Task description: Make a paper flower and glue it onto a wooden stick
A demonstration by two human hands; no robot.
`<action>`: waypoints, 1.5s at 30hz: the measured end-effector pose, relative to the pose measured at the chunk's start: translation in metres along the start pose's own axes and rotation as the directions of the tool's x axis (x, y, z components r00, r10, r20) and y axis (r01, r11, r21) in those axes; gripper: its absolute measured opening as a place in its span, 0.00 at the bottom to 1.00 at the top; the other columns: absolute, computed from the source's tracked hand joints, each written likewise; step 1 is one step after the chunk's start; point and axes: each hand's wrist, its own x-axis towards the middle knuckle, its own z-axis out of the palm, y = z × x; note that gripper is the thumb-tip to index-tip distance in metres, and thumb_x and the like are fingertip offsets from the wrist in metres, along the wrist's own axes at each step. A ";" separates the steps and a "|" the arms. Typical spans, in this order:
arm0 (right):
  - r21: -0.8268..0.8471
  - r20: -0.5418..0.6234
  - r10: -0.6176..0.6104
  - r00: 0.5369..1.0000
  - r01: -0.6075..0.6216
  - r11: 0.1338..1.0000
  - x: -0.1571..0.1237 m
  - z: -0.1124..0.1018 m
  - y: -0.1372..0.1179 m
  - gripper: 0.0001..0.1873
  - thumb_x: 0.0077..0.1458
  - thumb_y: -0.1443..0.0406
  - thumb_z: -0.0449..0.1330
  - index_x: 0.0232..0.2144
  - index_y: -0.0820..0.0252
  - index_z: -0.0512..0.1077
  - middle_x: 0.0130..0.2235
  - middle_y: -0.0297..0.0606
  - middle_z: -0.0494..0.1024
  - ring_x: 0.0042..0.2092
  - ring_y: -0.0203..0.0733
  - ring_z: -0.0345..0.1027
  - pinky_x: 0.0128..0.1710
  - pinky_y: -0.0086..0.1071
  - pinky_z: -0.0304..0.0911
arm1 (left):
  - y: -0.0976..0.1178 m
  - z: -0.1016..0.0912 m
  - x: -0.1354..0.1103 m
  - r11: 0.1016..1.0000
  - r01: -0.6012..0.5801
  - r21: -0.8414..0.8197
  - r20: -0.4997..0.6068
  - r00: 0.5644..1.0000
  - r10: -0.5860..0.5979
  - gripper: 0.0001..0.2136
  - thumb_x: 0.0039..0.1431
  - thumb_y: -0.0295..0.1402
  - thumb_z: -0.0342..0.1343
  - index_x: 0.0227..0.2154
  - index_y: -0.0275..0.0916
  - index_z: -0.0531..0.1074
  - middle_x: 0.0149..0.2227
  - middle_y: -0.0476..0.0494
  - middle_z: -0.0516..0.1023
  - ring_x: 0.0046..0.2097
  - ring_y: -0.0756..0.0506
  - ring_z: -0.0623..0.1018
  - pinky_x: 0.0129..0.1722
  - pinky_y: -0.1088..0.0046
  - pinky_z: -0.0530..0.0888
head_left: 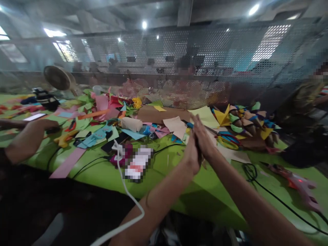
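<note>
My left hand (191, 153) and my right hand (205, 138) are raised above the green table (164, 171), pressed flat against each other palm to palm with the fingers stretched upward. A thin dark strip shows between the palms; I cannot make out what it is. Just beyond the hands lie pale paper sheets (176, 125) and scissors with coloured handles (228, 140).
Coloured paper scraps (97, 112) cover the far table, with brown paper (153, 114) and folded paper cones (252, 123). A pink glue gun (299, 184) and black cable lie right; a white cable (125, 186) runs left. Another person's arm (28, 138) rests at left. A mesh screen (205, 61) stands behind.
</note>
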 end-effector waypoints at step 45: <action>-0.055 -0.213 -0.084 0.973 0.074 0.996 -0.081 -0.074 0.031 0.13 0.51 0.70 0.62 0.40 0.52 0.74 0.40 0.35 0.80 0.37 0.43 0.74 0.37 0.35 0.68 | -0.013 -0.066 0.001 0.634 -0.154 0.758 0.345 0.919 -0.189 0.23 0.61 0.44 0.55 0.57 0.45 0.59 0.56 0.43 0.73 0.57 0.43 0.72 0.57 0.70 0.68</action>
